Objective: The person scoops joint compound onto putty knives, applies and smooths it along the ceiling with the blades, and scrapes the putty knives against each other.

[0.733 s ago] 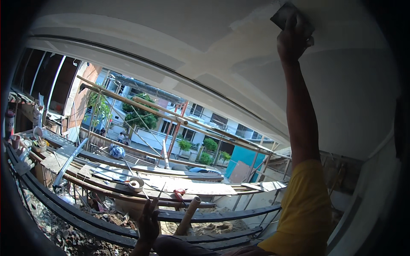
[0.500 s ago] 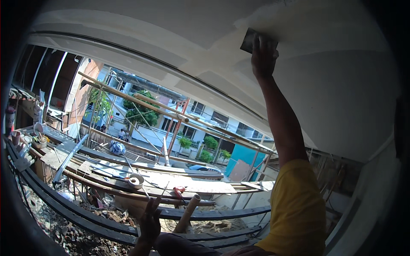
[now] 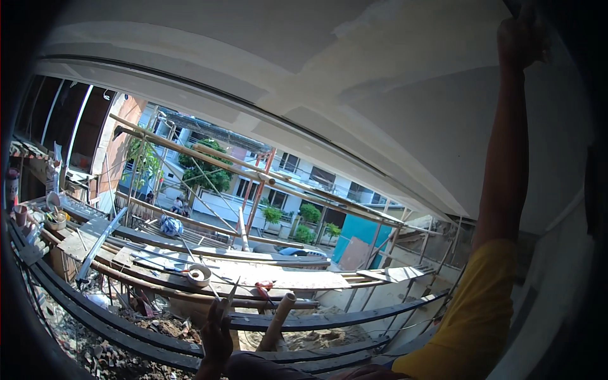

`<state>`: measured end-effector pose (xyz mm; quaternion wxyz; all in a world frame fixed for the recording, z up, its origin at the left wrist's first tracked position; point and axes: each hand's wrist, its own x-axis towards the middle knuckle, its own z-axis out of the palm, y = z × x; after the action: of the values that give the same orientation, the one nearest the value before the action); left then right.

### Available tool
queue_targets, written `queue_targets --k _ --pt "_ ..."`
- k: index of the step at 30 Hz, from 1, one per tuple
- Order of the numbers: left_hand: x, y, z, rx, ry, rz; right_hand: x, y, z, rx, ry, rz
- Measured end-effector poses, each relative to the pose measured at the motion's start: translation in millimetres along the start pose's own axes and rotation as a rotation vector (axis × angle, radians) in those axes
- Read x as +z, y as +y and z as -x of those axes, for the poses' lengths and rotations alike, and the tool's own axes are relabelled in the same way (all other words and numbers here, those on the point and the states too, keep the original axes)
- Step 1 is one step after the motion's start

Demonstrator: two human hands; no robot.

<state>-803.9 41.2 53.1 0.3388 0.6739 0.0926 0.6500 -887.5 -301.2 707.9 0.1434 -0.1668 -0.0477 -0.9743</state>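
Ceiling [image 3: 380, 95] — right hand [image 3: 523, 43] dim, tool [image 3: 512, 7] cropped

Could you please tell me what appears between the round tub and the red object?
In the head view, a pointed tool at the left hand shows between the round tub and the red object.

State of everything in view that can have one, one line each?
right hand: raised toward ceiling, closed on dark tool, mostly out of frame
left hand: low, closed around slim pointed tool, tip up
ceiling: patchy, pale bands on grey
pale tub: upright, open-topped
bamboo pole: tilted, cut end up
blue-and-white bundle: crumpled
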Motion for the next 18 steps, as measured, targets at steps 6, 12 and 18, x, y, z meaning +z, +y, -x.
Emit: queue_targets --k 6,12,18 --pt "7.2 21.1 -5.3 -0.038 -0.03 0.01 62.5 -54.6 150.2 -0.193 -0.011 -0.164" --pt "0.8 27.5 -5.0 -0.019 -0.032 0.024 18.0 -57.2 120.7 -0.155 0.12 -0.16" --pt "-1.4 19.3 -7.4 -0.058 0.0 0.04 -14.6 6.1 -17.6 -0.005 0.111 -0.07"
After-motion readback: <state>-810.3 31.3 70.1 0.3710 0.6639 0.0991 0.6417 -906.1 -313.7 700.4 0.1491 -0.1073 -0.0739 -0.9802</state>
